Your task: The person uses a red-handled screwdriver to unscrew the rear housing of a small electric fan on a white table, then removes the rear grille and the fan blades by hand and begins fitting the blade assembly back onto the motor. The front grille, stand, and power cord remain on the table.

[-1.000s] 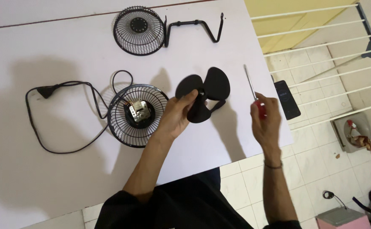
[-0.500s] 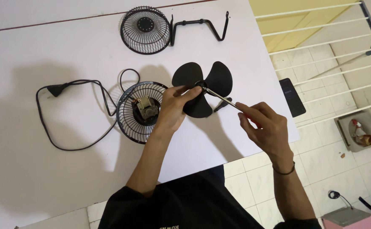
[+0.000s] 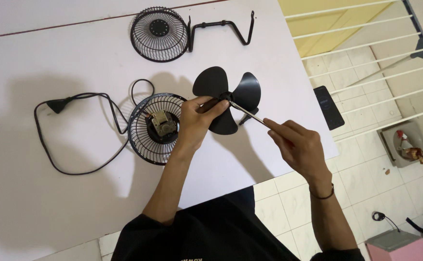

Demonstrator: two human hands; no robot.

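While the left hand (image 3: 197, 121) is pinching the black three-blade fan blade (image 3: 226, 99) by its hub, held up just above the bench (image 3: 52, 38), the right hand (image 3: 296, 145) is closed around a screwdriver (image 3: 247, 113) with the tip poked right at the hub centre. If you're doing this bit, I'd say keep the shaft lined up straight with the hub and grip the hub itself, not the thin blades, since those look like they'd flex and let the tip slip out. Go slow.

Position-wise, the blade sits between the two hands: left fingers touching it from the left, screwdriver coming in from the lower right. Just beside the left wrist is the rear grille with the motor (image 3: 158, 126) still in it, power cord (image 3: 76, 130) trailing off left. Front grille (image 3: 159, 33) and bent metal stand (image 3: 223, 29) lie well apart at the far edge, and a dark phone (image 3: 328, 106) sits near the right edge.
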